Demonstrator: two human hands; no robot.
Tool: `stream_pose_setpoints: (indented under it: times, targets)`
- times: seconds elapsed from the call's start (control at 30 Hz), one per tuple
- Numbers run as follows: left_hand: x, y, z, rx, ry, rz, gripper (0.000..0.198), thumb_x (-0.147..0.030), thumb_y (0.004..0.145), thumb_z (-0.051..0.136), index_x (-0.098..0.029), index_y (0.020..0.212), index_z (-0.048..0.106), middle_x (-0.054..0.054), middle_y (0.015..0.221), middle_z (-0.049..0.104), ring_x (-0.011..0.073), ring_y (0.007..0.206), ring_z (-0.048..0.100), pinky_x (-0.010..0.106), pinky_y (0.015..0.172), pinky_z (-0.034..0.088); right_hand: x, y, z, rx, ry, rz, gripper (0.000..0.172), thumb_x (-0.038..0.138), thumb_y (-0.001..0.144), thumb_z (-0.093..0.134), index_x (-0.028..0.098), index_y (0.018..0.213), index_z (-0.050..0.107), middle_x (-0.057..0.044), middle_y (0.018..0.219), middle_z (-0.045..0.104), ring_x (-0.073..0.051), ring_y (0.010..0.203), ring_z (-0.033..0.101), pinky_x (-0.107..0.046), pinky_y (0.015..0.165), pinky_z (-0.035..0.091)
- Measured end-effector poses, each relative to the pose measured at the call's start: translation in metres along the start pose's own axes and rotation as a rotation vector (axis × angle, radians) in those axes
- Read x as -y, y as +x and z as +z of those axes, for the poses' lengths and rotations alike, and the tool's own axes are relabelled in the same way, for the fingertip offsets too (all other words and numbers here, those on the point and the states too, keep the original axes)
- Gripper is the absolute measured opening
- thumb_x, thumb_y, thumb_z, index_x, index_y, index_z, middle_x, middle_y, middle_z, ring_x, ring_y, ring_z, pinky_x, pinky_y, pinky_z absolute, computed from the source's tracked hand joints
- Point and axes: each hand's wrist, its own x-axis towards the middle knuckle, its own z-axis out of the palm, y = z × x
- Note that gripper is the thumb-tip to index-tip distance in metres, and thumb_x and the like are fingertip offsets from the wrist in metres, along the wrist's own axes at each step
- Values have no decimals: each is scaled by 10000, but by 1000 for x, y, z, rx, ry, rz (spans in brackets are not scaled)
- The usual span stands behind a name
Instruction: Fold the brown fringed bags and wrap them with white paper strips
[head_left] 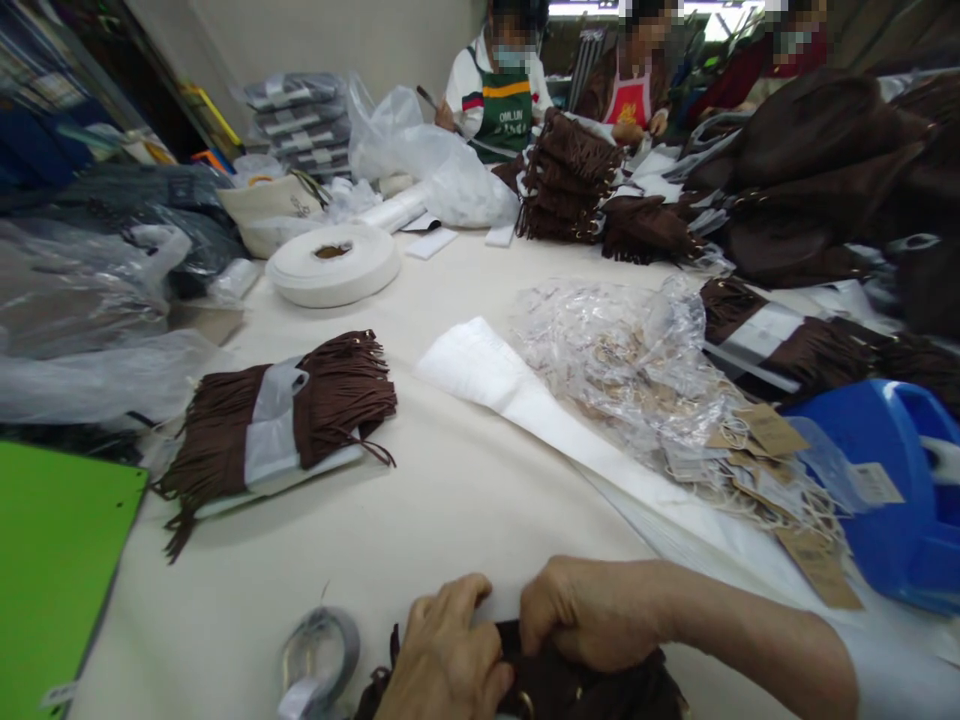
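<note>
We're down at the near edge of the table [450,500]: left hand [442,665] and right hand [592,612] both curl tight on the brown piece [577,692], likely pinning it steady. The tape roll [319,655] sits just left, and open cloth runs ahead to the fringe bundle [277,430] and white strip [525,400].

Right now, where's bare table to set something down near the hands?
Bare table between the fringe bundle and the white strip, down to the left hand and right hand gripping a brown piece. A smaller patch between the white tape roll and the fringe bundle. Crowded right: tag bag, blue tub.
</note>
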Motion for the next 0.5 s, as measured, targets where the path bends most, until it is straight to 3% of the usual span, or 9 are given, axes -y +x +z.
stream_pose_setpoints:
  times: [0.07, 0.13, 0.2, 0.27, 0.33, 0.5]
  targets:
    - [-3, 4, -2, 40, -6, -59, 160, -92, 735, 511, -191, 768, 632, 72, 1230, 512, 244, 1104, 489, 387, 889, 393, 4, -7, -4, -72, 29, -32, 413, -30, 641, 443, 93, 929, 713, -83, 982, 662, -147, 864, 603, -195, 793, 456]
    - [-5, 7, -6, 107, -35, -92, 178, -92, 759, 493, -185, 804, 639, 69, 1159, 538, 222, 1047, 511, 365, 859, 413, 9, -14, -5, -154, 44, -3, 353, 11, 691, 439, 94, 904, 708, -102, 1004, 644, -162, 909, 597, -226, 844, 448]
    - [-6, 10, -9, 160, -61, -91, 171, -104, 783, 494, -175, 839, 639, 59, 1069, 560, 197, 998, 516, 319, 843, 416, 14, -18, -2, -233, 22, 86, 276, 137, 773, 472, 111, 956, 676, -108, 976, 634, -188, 912, 591, -276, 845, 455]
    - [-7, 11, -12, 207, -65, -90, 154, -121, 811, 494, -167, 855, 635, 47, 1011, 572, 178, 968, 516, 283, 831, 405, 18, -18, 4, -278, -30, 178, 313, 307, 787, 536, 128, 1027, 627, -117, 984, 618, -226, 925, 577, -329, 834, 458]
    - [-7, 10, -13, 255, -51, -114, 150, -138, 838, 481, -159, 855, 628, 41, 970, 589, 164, 923, 527, 263, 797, 395, 22, -16, 10, -273, -92, 240, 389, 385, 744, 586, 128, 1035, 605, -130, 995, 610, -255, 929, 569, -363, 829, 452]
    - [-9, 4, -12, 239, 4, -155, 165, -189, 864, 458, -154, 834, 616, 27, 849, 622, 145, 797, 546, 250, 703, 361, 30, -11, 15, -210, -250, 245, 273, 342, 779, 515, 121, 883, 636, -142, 928, 620, -266, 883, 580, -381, 824, 439]
